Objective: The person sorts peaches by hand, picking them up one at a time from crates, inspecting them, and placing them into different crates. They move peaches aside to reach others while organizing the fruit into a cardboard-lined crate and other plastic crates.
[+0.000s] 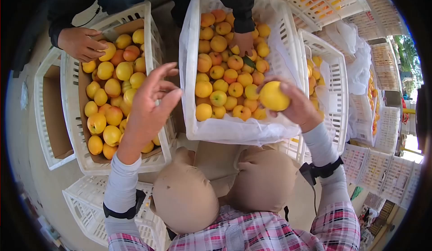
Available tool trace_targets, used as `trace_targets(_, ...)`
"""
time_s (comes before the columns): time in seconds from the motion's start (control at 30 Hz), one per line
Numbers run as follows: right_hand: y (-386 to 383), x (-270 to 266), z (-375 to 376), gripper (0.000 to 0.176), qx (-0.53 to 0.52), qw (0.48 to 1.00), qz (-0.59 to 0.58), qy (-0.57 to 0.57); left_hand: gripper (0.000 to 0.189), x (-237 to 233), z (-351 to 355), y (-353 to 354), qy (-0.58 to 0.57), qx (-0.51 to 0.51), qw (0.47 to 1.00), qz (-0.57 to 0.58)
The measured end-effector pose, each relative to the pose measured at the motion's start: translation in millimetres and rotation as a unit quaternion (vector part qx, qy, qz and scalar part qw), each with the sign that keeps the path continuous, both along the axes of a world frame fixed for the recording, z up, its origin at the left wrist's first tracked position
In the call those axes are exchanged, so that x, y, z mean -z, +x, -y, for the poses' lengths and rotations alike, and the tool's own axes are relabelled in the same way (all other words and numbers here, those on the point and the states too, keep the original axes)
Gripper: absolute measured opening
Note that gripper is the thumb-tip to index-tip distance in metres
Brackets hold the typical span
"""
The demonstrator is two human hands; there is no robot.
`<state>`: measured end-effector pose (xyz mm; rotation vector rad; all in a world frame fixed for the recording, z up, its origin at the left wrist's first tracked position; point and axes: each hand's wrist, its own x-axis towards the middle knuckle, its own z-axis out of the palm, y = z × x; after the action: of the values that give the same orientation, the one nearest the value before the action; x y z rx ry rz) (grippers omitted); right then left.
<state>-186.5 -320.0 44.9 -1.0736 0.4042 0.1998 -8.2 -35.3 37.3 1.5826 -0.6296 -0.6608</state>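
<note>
My right hand (294,103) grips a yellow apricot (274,96) above the near right corner of the middle crate (191,93). That crate has a white liner and holds many apricots (220,75), with a green leaf (248,62) among them. My left hand (155,100) is open with nothing in it, its fingers spread between the middle crate and the left crate (72,111). More yellow and orange apricots (112,111) fill the cardboard-lined left crate.
A co-worker's hand (82,43) touches fruit in the left crate; the other hand (243,43) reaches into the middle one. A cardboard-lined crate (41,111) stands far left, an upturned-looking white crate (96,192) below. Fruit crates (339,98) and stacked crates (382,174) line the right.
</note>
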Motion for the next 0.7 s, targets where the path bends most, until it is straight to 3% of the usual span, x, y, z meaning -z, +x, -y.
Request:
trace_targets(0.1, -64.2, -3.3, 80.3, 0.049, 0.164, 0.970, -0.044, -0.171, 0.038, 29.6, -47.1, -6.6, 0.065, -0.079, 0.994, 0.042)
trace_targets(0.17, -104.2, -0.6, 108.7, 0.043, 0.272, 0.895, -0.143, -0.322, 0.036, 47.3, -74.3, -19.7, 0.090, -0.099, 0.990, 0.040)
trace_targets(0.27, -192.2, 49.9, 167.0, 0.042, 0.156, 0.816, -0.247, -0.499, 0.032, 60.4, -100.6, -43.2, 0.188, -0.115, 0.974, 0.050)
trace_targets(0.3, -195.8, 55.4, 164.4, 0.044, 0.231, 0.804, -0.353, -0.419, 0.031, 61.9, -104.8, -51.2, 0.204, -0.107, 0.970, 0.073)
trace_targets(0.37, -221.5, 83.3, 179.2, 0.043, 0.172, 0.755, -0.432, -0.463, 0.030, 66.0, -113.0, -62.1, 0.226, -0.106, 0.963, 0.098)
trace_targets(0.4, -226.8, 93.5, 195.1, 0.043, 0.168, 0.760, -0.427, -0.460, 0.029, 67.9, -117.3, -65.1, 0.238, -0.104, 0.958, 0.125)
trace_targets(0.47, -229.1, 110.8, 223.5, 0.040, 0.071, 0.626, -0.332, -0.702, 0.027, 67.8, -120.3, -68.9, 0.247, -0.113, 0.949, 0.158)
trace_targets(0.53, -150.2, 66.4, 175.0, 0.032, 0.146, 0.642, -0.185, -0.730, 0.026, 69.1, -115.3, -71.0, 0.248, -0.129, 0.944, 0.175)
trace_targets(0.6, -76.7, 24.1, 121.3, 0.029, 0.136, 0.709, -0.095, -0.685, 0.024, 70.1, -112.4, -71.5, 0.243, -0.141, 0.941, 0.190)
trace_targets(0.63, -54.5, 23.4, 113.2, 0.029, 0.100, 0.754, -0.038, -0.648, 0.023, 70.9, -111.8, -71.6, 0.248, -0.132, 0.936, 0.212)
trace_targets(0.7, -10.5, 12.7, 82.5, 0.031, -0.048, 0.822, -0.035, -0.567, 0.021, 72.4, -112.5, -71.5, 0.249, -0.119, 0.933, 0.231)
